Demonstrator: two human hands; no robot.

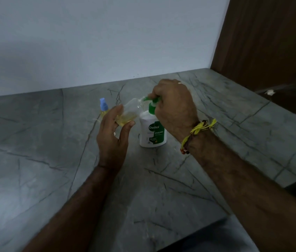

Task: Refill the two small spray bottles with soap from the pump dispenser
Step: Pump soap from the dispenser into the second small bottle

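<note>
Capped spray bottle (103, 108) behind hands (113, 135)

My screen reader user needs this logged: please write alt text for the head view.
A left hand holds a tilted clear spray bottle with its open neck at the nozzle of a Dettol pump dispenser, while the right hand grips the green pump head. A second, blue-capped bottle stands behind on the grey counter.

Grey countertop (52, 160): dispenser (152, 131), capped bottle (104, 108).

Grey marble counter (52, 160), white wall (89, 42)
</note>
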